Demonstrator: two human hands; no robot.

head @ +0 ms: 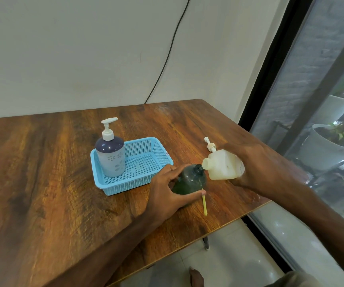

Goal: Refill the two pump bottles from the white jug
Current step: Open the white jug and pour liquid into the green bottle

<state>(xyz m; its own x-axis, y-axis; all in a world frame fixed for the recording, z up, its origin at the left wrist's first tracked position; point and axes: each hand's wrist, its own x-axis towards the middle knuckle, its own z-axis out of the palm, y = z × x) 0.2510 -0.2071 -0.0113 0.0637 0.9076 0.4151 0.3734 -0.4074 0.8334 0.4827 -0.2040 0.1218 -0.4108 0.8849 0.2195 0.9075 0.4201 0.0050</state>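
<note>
Left hand (167, 191) steadying open green bottle (189, 180), right hand (251, 164) tipping white jug (221, 165); spout barely meeting narrow neck, spill onto counter (63, 183) likely.

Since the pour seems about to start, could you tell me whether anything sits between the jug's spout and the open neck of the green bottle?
Nothing visible does. The jug is tipped, its spout right at the green bottle's open neck; its pump is off.
</note>
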